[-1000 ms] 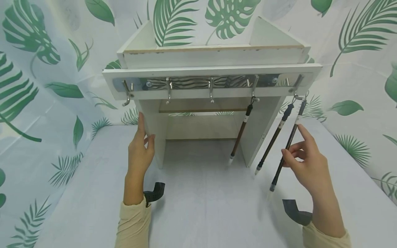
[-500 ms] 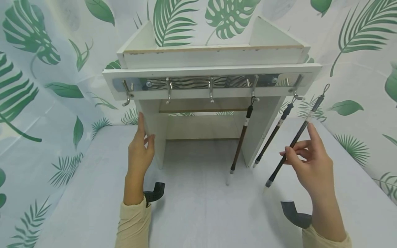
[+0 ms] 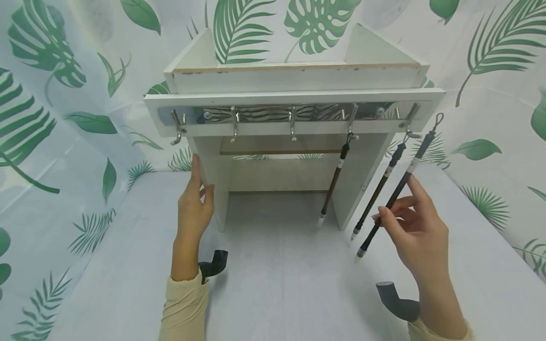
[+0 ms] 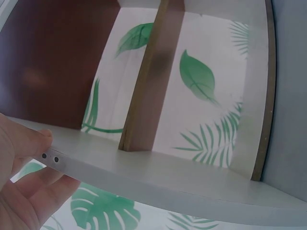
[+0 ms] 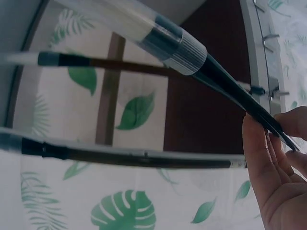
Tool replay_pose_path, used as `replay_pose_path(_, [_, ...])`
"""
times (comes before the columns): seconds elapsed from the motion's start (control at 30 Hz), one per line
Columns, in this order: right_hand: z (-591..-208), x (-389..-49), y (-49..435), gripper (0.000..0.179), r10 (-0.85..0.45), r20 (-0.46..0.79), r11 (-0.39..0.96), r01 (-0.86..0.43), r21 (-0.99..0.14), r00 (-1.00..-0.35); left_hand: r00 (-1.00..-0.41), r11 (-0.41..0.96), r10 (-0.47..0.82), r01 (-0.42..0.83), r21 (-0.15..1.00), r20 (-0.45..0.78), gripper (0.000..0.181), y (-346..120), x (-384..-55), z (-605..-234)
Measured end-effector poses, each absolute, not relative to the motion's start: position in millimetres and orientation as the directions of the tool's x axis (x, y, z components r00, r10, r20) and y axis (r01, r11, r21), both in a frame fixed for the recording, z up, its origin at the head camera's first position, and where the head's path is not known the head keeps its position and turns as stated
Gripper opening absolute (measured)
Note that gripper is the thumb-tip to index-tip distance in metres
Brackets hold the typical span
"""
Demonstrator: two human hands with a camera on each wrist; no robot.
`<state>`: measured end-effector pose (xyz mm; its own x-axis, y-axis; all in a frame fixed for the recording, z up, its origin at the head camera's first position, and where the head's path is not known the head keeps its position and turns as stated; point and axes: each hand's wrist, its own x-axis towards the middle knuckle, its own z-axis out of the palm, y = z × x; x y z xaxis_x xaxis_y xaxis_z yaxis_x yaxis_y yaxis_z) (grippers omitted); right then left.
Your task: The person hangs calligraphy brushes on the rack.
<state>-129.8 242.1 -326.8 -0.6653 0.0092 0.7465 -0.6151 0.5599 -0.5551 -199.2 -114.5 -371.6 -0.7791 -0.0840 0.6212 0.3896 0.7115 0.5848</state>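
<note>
My right hand (image 3: 420,225) pinches a dark-handled calligraphy brush (image 3: 399,189) by the middle of its handle, thumb against curled fingers. The brush slants, its cord loop up at the right, just right of the end hook (image 3: 413,124). Its tip points down under a clear cap (image 5: 156,40), large in the right wrist view. A second dark brush (image 3: 378,187) hangs from that end hook, and a brown brush (image 3: 334,180) from the hook to its left. On the other side, my left hand (image 3: 193,208) grips the side panel (image 4: 168,187) of the white rack, thumb on its inner face.
The white rack's front board (image 3: 264,128) carries a row of metal hooks; those at the left and middle hold nothing. A brown shelf board (image 3: 281,144) crosses inside. Behind hangs leaf-printed cloth (image 3: 490,118); a pale surface (image 3: 281,284) lies below.
The held brush's loop has come away from the end hook to the right, then moved back left towards it with my right hand. The hanging brushes swing slightly. My left hand stays put.
</note>
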Motion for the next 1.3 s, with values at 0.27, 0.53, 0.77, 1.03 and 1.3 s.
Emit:
replay_pose_path(0.27, [-329.0, -127.8, 226.7, 0.072, -0.048, 0.748, 0.538, -0.648, -0.539, -0.662, -0.762, 0.713, -0.073, 0.411, 0.567, 0.644, 0.072, -115.7, -200.3, -374.1])
replay_pose_path(0.53, [-324.7, -131.5, 200.1, 0.056, -0.145, 0.784, 0.509, -0.725, -0.464, -0.604, -0.768, 0.713, -0.068, 0.41, 0.569, 0.637, 0.07, -119.4, -205.4, -373.0])
replay_pose_path(0.77, [-321.8, -139.1, 179.9, 0.058, -0.261, 0.8, 0.502, -0.784, -0.365, -0.54, -0.779, 0.716, -0.064, 0.4, 0.573, 0.624, 0.068, -123.0, -205.4, -374.5])
replay_pose_path(1.03, [-332.8, -141.6, 175.0, 0.048, -0.321, 0.78, 0.509, -0.792, -0.337, -0.538, -0.742, 0.717, -0.054, 0.437, 0.543, 0.668, 0.067, -121.3, -202.9, -378.0])
replay_pose_path(1.3, [-334.1, -142.9, 173.0, 0.049, -0.326, 0.77, 0.515, -0.786, -0.342, -0.548, -0.739, 0.722, -0.049, 0.439, 0.535, 0.672, 0.066, -122.5, -204.5, -375.2])
